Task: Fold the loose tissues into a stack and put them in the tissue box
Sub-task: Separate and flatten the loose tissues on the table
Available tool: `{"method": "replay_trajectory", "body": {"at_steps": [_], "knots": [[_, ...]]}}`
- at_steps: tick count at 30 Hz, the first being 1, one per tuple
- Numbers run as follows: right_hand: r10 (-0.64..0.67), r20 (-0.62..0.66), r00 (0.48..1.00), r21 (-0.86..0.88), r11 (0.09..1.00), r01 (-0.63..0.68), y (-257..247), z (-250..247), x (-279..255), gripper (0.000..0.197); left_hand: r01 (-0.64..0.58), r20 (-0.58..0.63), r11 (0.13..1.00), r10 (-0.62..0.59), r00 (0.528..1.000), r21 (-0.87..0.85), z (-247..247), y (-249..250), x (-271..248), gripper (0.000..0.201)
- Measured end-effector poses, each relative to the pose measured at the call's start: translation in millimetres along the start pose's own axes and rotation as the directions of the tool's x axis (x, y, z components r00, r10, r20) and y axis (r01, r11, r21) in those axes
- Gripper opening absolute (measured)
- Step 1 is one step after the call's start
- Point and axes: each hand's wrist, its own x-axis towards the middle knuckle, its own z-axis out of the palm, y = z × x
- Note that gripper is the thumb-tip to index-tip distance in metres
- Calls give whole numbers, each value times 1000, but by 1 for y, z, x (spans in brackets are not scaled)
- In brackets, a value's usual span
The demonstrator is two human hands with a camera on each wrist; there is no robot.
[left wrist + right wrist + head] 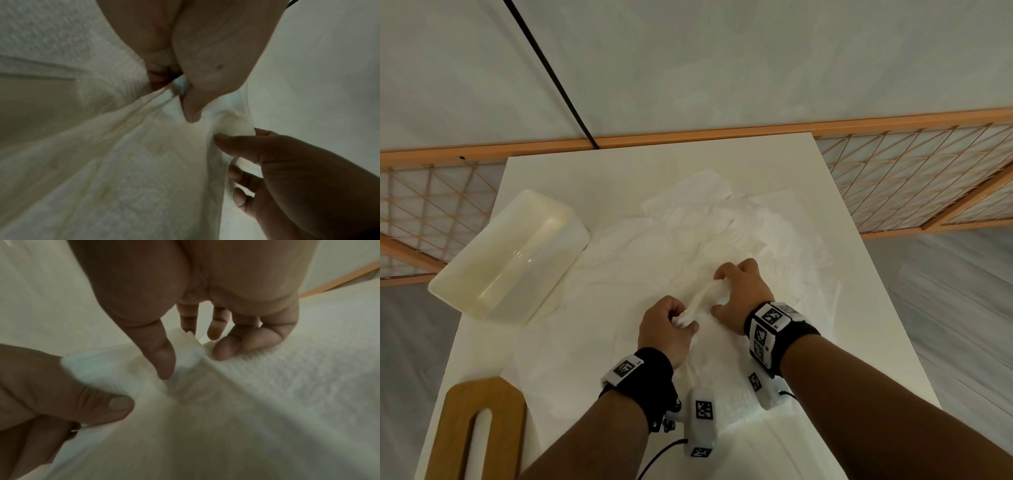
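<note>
Several loose white tissues (722,222) lie spread over the white table (544,171). Near its middle, both hands hold one bunched tissue (700,301) lifted between them. My left hand (681,322) pinches its near end with curled fingers; in the left wrist view the thumb of that left hand (193,110) presses into the tissue (144,146). My right hand (726,287) pinches the far end; the right wrist view shows the right hand (180,353) with the tissue (185,352) between thumb and forefinger. The open white tissue box (510,257) lies at the table's left.
A wooden lid with a slot (479,428) lies at the table's near left corner. A wooden lattice rail (914,178) runs behind the table, and a black cable (551,75) crosses the wall. The table edges drop off left and right.
</note>
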Motion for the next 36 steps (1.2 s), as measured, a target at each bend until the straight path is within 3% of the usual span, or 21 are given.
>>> {"method": "replay_trajectory", "body": {"at_steps": [4, 7, 9, 10, 12, 14, 17, 20, 23, 29, 32, 36], "knots": [[-81, -61, 995, -33, 996, 79, 1, -1, -7, 25, -29, -41, 999, 31, 999, 42, 0, 2, -4, 30], [-147, -57, 987, -6, 989, 147, 8, 3, -17, 29, -16, -88, 1000, 15, 996, -11, -5, 1, -7, 54], [-171, -70, 983, 138, 974, 180, 17, 9, -28, 34, -8, -59, 995, 2, 998, -103, -9, 0, -8, 72], [-174, -93, 980, 229, 954, 191, 22, 12, -34, 38, -30, -29, 992, 26, 999, -119, -12, -1, -10, 71], [-145, -126, 981, 389, 903, 183, 30, 15, -46, 41, -67, 28, 988, 72, 997, -140, -16, -3, -12, 50], [-66, -130, 989, 494, 861, 123, 35, 15, -52, 30, -74, 91, 978, 93, 991, -196, -18, -4, -18, 30], [39, -55, 998, 457, 890, -10, 37, 17, -52, 29, -52, 134, 954, 96, 986, -295, -16, 0, -26, 20], [74, -76, 994, 410, 911, -37, 31, 18, -52, 18, 77, 143, 917, -22, 989, -391, -8, 9, -27, 19], [127, -92, 988, 434, 898, -76, 20, 14, -50, 17, 127, 188, 964, -83, 979, -235, 0, 8, -27, 45], [191, 56, 980, 289, 936, -199, 11, 18, -51, 30, 70, 57, 997, -68, 996, -45, 7, 5, -30, 16], [195, 29, 980, 232, 953, -196, 12, 20, -51, 43, 64, 16, 998, -64, 998, 15, 4, 6, -29, 20], [227, -47, 973, 179, 960, -216, 15, 19, -48, 67, 49, 84, 987, -63, 994, 155, 2, 4, -24, 32]]}}
